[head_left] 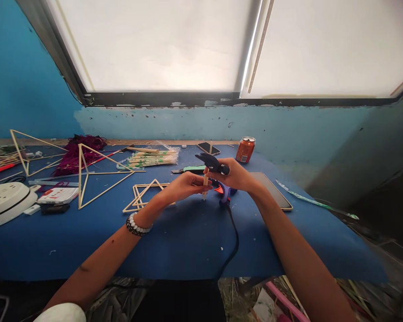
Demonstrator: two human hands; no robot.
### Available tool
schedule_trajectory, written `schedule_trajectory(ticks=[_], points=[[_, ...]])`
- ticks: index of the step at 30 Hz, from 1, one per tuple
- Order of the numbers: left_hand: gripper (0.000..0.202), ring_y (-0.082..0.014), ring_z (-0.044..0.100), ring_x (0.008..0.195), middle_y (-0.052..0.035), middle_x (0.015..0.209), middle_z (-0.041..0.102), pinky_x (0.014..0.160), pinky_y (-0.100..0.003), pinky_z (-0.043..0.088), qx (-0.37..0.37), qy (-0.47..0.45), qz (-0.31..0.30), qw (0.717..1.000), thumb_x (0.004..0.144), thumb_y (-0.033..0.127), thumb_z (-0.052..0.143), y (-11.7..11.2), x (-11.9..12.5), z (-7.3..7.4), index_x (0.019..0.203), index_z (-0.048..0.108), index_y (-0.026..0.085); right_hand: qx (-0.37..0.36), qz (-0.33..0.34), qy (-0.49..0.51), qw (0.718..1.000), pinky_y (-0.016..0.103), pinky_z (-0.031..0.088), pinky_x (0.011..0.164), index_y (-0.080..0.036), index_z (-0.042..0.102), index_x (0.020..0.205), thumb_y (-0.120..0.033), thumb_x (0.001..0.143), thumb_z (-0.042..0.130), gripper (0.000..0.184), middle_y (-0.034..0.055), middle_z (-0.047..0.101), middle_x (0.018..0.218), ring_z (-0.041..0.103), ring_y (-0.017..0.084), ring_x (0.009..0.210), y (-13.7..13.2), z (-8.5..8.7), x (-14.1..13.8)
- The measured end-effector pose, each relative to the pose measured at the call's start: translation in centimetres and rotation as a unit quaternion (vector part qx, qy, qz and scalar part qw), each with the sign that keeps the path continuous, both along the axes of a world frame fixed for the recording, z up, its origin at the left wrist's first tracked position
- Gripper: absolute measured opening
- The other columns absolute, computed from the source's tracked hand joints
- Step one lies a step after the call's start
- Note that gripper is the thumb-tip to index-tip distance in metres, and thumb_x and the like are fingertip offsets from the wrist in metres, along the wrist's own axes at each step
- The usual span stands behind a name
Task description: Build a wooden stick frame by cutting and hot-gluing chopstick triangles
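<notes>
The left hand [183,188] pinched a wooden stick [205,183] at 12 o'clock while the right hand [233,174] gripped what seemed a dark clamp [212,163], with finished-looking stick triangles [79,179] at 10 o'clock (more sticks [151,157] lay bagged).

Scuffed blue-painted wall [221,125] beneath a wide frosted window [154,44] in a black frame [161,99], daylight glowing through.

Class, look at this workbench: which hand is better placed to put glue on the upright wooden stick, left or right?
Probably the right: the right hand already grips the hot glue gun, its barrel just above the wooden stick. The left hand is at the stick without any gun.
</notes>
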State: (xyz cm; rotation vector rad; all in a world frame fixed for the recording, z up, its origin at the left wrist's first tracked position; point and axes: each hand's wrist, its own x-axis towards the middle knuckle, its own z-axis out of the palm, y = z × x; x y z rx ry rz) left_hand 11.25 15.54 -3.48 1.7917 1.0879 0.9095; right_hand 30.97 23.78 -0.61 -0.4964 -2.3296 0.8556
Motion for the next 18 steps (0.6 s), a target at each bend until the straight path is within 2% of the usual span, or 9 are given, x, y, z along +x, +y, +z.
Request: schedule_trajectory(ticks=[3, 8, 13, 18], points=[[0.045, -0.0254, 0.071, 0.098, -0.0104, 0.107, 0.077, 0.086, -0.032, 0.055, 0.003, -0.005, -0.009, 1.0, 0.085, 0.051, 0.073, -0.04, 0.08, -0.04, 0.112, 0.078, 0.016, -0.001, 0.004, 0.004, 1.0, 0.029, 0.046, 0.071, -0.014, 0.07, 0.093, -0.038, 0.086, 0.065, 0.026, 0.0048, 0.069, 0.085, 0.06, 0.017, 0.077, -0.02, 0.08, 0.01], [0.046, -0.0255, 0.072, 0.096, -0.0122, 0.107, 0.078, 0.086, -0.033, 0.056, -0.003, -0.01, -0.01, 1.0, 0.085, 0.05, 0.073, -0.16, 0.14, 0.17, 0.113, 0.077, 0.013, -0.007, 0.012, -0.01, 1.0, 0.028, 0.045, 0.068, -0.013, 0.07, 0.093, -0.04, 0.085, 0.065, 0.028, 0.0045, 0.067, 0.081, 0.057, 0.016, 0.072, -0.38, 0.47, 0.24], [0.044, -0.0283, 0.069, 0.11, -0.012, 0.115, 0.076, 0.095, -0.036, 0.054, -0.007, -0.018, -0.024, 1.0, 0.087, 0.049, 0.072, 0.19, 0.01, -0.3, 0.115, 0.076, 0.015, -0.002, 0.013, -0.012, 1.0, 0.027, 0.045, 0.069, -0.014, 0.07, 0.092, -0.036, 0.085, 0.065, 0.023, 0.0037, 0.068, 0.082, 0.057, 0.015, 0.073, -0.26, 0.48, 0.46], [0.045, -0.0262, 0.07, 0.102, -0.0116, 0.107, 0.077, 0.091, -0.037, 0.054, -0.002, 0.005, -0.033, 0.999, 0.089, 0.049, 0.068, 0.14, 0.05, -0.24, 0.118, 0.075, 0.015, 0.001, 0.005, -0.021, 1.0, 0.027, 0.044, 0.068, -0.014, 0.069, 0.092, -0.039, 0.086, 0.065, 0.026, 0.004, 0.068, 0.082, 0.056, 0.015, 0.073, -0.13, 0.37, 0.42]])
